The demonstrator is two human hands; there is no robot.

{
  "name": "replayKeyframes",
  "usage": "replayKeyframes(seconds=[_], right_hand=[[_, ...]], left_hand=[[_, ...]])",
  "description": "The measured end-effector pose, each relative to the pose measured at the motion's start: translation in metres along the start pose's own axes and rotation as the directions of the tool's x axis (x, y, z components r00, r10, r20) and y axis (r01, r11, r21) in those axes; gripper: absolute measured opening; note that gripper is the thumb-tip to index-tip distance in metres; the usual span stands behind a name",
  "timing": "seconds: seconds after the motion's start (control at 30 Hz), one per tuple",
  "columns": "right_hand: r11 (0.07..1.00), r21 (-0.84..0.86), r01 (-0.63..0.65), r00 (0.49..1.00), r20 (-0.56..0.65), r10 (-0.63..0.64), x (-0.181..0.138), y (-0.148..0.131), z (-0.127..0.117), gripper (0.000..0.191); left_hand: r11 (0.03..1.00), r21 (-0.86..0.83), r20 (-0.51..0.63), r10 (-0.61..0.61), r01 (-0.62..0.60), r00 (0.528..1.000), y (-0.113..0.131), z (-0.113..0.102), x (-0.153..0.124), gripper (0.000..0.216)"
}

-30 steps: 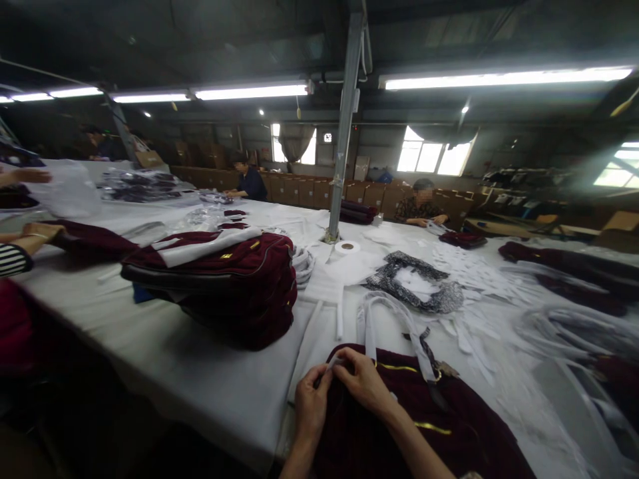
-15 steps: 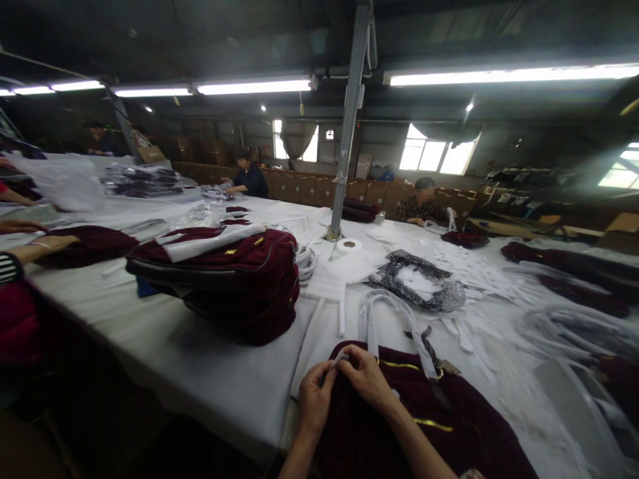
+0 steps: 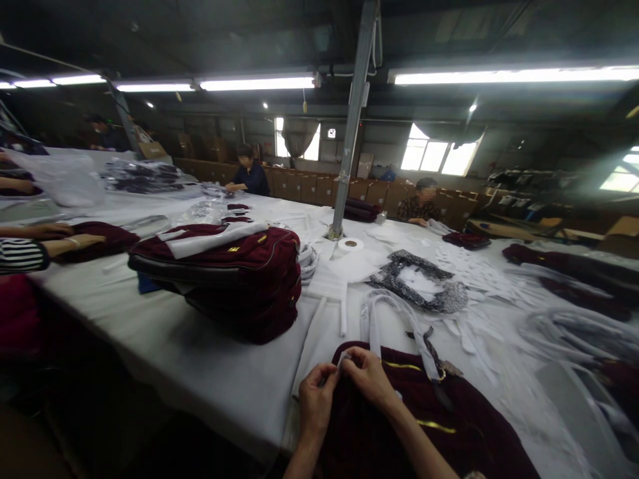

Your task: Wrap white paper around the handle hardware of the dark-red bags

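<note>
A dark red velvet garment (image 3: 429, 426) with gold trim lies in front of me on the white table (image 3: 210, 372). At its near left edge both hands meet. My left hand (image 3: 315, 399) and my right hand (image 3: 369, 376) are closed in a pinch on a small white strip (image 3: 343, 360) at the garment's edge, fingertips almost touching. White straps (image 3: 394, 319) run from the garment toward the table's middle.
A stack of dark red velvet bags (image 3: 224, 273) stands to the left. A grey patterned piece (image 3: 419, 283), a tape roll (image 3: 350, 244) and a metal pole (image 3: 349, 133) are beyond. Other people work at the left edge and far side. White strips litter the right.
My hands have stayed pinched on the white strip, shifting slightly right and up in view. The striped-sleeved person at the left has moved their arms.
</note>
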State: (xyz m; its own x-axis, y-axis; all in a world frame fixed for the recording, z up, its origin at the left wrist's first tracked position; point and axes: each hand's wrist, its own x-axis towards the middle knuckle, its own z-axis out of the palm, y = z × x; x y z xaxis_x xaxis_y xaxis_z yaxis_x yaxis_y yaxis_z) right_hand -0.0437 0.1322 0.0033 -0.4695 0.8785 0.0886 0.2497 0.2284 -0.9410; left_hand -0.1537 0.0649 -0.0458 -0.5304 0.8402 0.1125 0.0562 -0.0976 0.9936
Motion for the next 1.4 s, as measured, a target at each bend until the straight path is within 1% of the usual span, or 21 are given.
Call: replayKeyframes(seconds=[0.03,0.1,0.2,0.3,0.4,0.53,0.6,0.63,0.7,0.77,0.8,0.9,0.97,1.13,1.4], right_hand=[[0.999,0.031,-0.038,0.999,-0.001,0.038,0.000,0.002,0.001,0.013],[0.986,0.109,-0.128,0.992,0.009,0.127,0.001,0.005,0.004,0.013],[0.959,0.192,-0.208,0.978,0.020,0.208,0.003,0.007,0.007,0.013],[0.958,0.203,-0.205,0.979,0.022,0.205,0.002,0.006,0.007,0.013],[0.969,0.178,-0.169,0.986,0.033,0.166,0.001,0.007,0.007,0.017],[0.995,0.070,-0.066,0.997,-0.030,0.068,-0.001,0.010,0.008,0.020],[0.993,0.091,-0.072,0.996,-0.046,0.076,-0.001,0.010,0.008,0.024],[0.988,0.122,-0.091,0.995,-0.035,0.096,-0.002,0.010,0.008,0.026],[0.976,0.184,-0.120,0.993,-0.001,0.122,-0.003,0.008,0.007,0.029],[0.966,0.228,-0.122,0.992,0.013,0.122,-0.005,0.006,0.006,0.031],[0.963,0.243,-0.118,0.993,0.011,0.119,-0.005,0.006,0.005,0.031],[0.957,0.270,-0.110,0.993,0.002,0.114,-0.007,0.005,0.003,0.032],[0.955,0.278,-0.108,0.993,-0.005,0.114,-0.008,0.006,0.002,0.032],[0.948,0.295,-0.120,0.990,-0.031,0.135,-0.007,0.008,0.004,0.035],[0.940,0.297,-0.165,0.983,-0.030,0.181,-0.002,0.022,0.007,0.041]], left_hand=[[0.999,0.040,-0.003,0.025,-0.025,1.000,-0.001,0.000,-0.001,0.016],[0.984,0.133,-0.005,0.124,-0.122,0.992,-0.001,-0.001,-0.003,0.014],[0.926,0.246,0.043,0.285,-0.287,0.958,0.002,-0.002,-0.005,0.015],[0.871,0.307,0.110,0.367,-0.382,0.924,0.005,-0.003,-0.006,0.019],[0.842,0.342,0.149,0.390,-0.418,0.909,0.006,-0.004,-0.006,0.021],[0.820,0.366,0.178,0.403,-0.441,0.897,0.006,-0.004,-0.008,0.022],[0.835,0.362,0.168,0.379,-0.415,0.910,0.007,-0.005,-0.009,0.019],[0.862,0.346,0.144,0.343,-0.372,0.928,0.008,-0.005,-0.009,0.017],[0.929,0.279,0.081,0.229,-0.242,0.970,0.009,-0.006,-0.007,0.018],[0.964,0.223,0.039,0.138,-0.143,0.990,0.009,-0.007,-0.005,0.023],[0.965,0.223,0.042,0.130,-0.136,0.991,0.010,-0.007,-0.003,0.024],[0.932,0.296,0.095,0.192,-0.212,0.977,0.011,-0.007,0.000,0.021],[0.914,0.320,0.143,0.212,-0.248,0.967,0.013,-0.008,0.002,0.019],[0.920,0.295,0.223,0.195,-0.257,0.955,0.018,-0.008,0.005,0.020],[0.931,0.253,0.242,0.204,-0.265,0.949,0.015,-0.006,0.004,0.020]])
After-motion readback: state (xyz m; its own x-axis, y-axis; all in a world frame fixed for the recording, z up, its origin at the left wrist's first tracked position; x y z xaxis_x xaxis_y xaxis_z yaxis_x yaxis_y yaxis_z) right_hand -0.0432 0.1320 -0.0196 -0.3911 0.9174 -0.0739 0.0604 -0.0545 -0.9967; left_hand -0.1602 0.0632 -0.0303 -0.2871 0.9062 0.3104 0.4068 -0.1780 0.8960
